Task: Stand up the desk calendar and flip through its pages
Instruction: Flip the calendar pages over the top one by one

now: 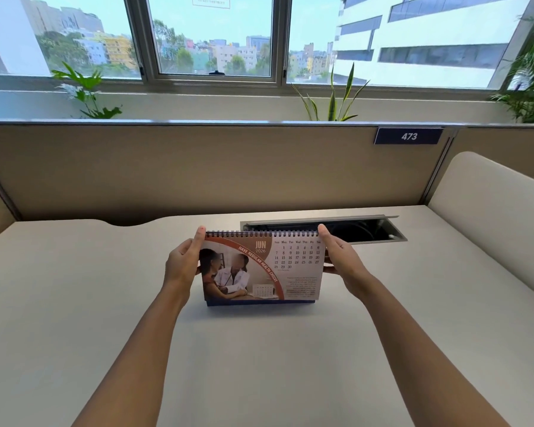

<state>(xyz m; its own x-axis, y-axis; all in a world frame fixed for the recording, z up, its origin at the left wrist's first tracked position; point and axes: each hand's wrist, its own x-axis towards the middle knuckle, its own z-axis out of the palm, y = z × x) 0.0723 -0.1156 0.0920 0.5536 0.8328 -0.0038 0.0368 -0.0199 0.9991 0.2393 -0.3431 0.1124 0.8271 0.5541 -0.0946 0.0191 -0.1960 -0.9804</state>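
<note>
The desk calendar [261,269] stands upright on the white desk [259,349], its blue base resting on the surface and the black spiral binding along the top. The page facing me shows JUN 2026 with a photo on the left and the date grid on the right. My left hand [184,261] grips the calendar's left edge, the index finger reaching up to the top corner. On the opposite side, my right hand [339,257] holds the right edge, fingertip at the top right corner by the spiral.
Just behind the calendar lies an open cable tray [364,231] with a raised metal lid. A beige partition [198,167] with a 473 label [409,136] bounds the desk's back; a padded divider [490,211] stands at right. Plants and windows sit beyond.
</note>
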